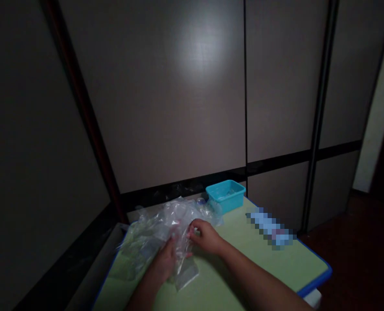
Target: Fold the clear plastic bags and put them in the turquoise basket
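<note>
A crinkled clear plastic bag (187, 274) hangs between my two hands above the table. My left hand (166, 259) is closed on the bag's left side, its fingers partly blurred. With fingertips pinched together, my right hand (206, 235) grips the bag's right side. Small pink spots show at the fingers and through the plastic; what they are I cannot make out. Behind the hands and to their left lies a loose heap of clear plastic bags (146, 242), spread over the table's left part.
A turquoise plastic basket (232, 203) with some clear things in it stands at the table's back edge. To the right lies a pixelated light-blue item (269, 226). The light green table (230, 276) has a blue rim. Tall cabinet panels (179, 108) rise right behind it.
</note>
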A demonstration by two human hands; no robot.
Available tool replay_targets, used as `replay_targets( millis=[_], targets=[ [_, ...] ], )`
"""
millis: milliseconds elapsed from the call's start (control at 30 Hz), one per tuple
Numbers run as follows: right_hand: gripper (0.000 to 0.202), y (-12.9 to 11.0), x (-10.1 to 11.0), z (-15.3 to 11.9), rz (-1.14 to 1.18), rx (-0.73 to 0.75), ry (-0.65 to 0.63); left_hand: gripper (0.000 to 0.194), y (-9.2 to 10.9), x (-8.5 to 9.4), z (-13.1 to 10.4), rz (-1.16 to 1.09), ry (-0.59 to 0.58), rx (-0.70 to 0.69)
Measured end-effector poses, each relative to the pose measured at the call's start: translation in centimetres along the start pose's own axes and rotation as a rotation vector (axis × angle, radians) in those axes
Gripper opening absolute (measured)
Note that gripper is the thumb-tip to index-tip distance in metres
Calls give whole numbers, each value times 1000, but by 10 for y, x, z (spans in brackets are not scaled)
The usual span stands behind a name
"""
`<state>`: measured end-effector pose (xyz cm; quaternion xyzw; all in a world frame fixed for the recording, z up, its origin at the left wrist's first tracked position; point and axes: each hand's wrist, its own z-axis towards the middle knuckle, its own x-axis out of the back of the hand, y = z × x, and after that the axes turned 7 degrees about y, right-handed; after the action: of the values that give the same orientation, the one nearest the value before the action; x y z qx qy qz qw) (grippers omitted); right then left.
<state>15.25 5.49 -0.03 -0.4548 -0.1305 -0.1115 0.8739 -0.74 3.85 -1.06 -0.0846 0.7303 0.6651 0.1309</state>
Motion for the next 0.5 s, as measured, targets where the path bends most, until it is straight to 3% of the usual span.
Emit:
replay_targets(
  millis=[133,300,400,500],
  targets=[
    [12,10,-1,-2,-1,-56,55,37,-4,0,7,34,124,-19],
    [18,29,7,4,69,-258,188,38,11,20,11,120,145,-146],
    [19,40,13,9,80,-316,232,43,15,24,4,274,65,-203],
    [22,46,22,14,61,-386,261,37,11,18,-7,505,-130,-192]
  ],
)
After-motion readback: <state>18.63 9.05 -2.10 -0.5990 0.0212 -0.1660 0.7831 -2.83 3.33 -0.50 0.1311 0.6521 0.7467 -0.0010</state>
